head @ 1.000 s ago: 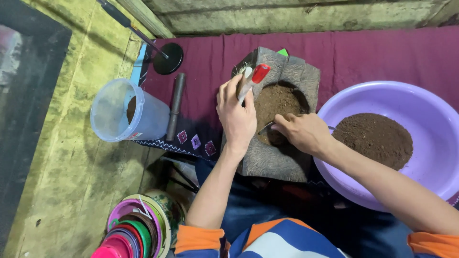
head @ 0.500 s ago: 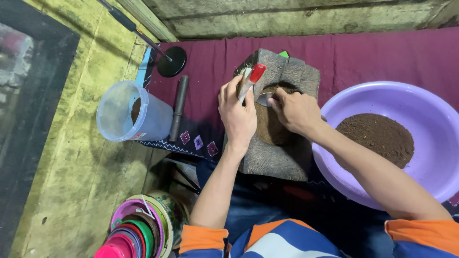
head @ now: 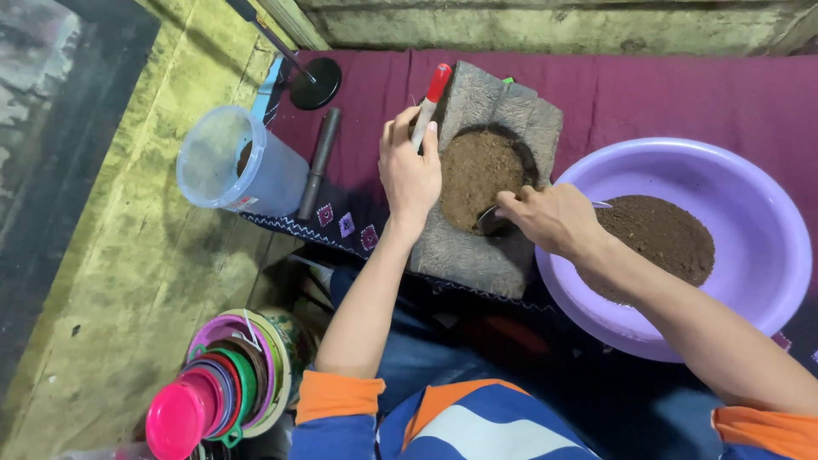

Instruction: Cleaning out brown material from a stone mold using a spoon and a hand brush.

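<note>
**Powder: transfer between stone and basin**

The powder (head: 477,175) fills the round hollow of the stone (head: 486,247), which lies on the cloth (head: 639,85). A second heap (head: 660,238) sits in the basin (head: 767,196), just right of the stone.

Left hand (head: 409,170): fingers closed around a tool (head: 429,106) with a red end, held upright at the left rim of the hollow.

Right hand (head: 554,220): fingers closed on a spoon (head: 494,220), whose bowl rests at the lower right edge of the hollow, near the basin rim.

Progress, as judged: powder lies in both places, so the transfer appears partly done; the hollow is not empty, and much is left to handle.

Change since the earlier frames: the right hand has moved from the upper part of the hollow to its lower right edge. The left hand stays at the rim. The jug (head: 230,162) keeps its place.
</note>
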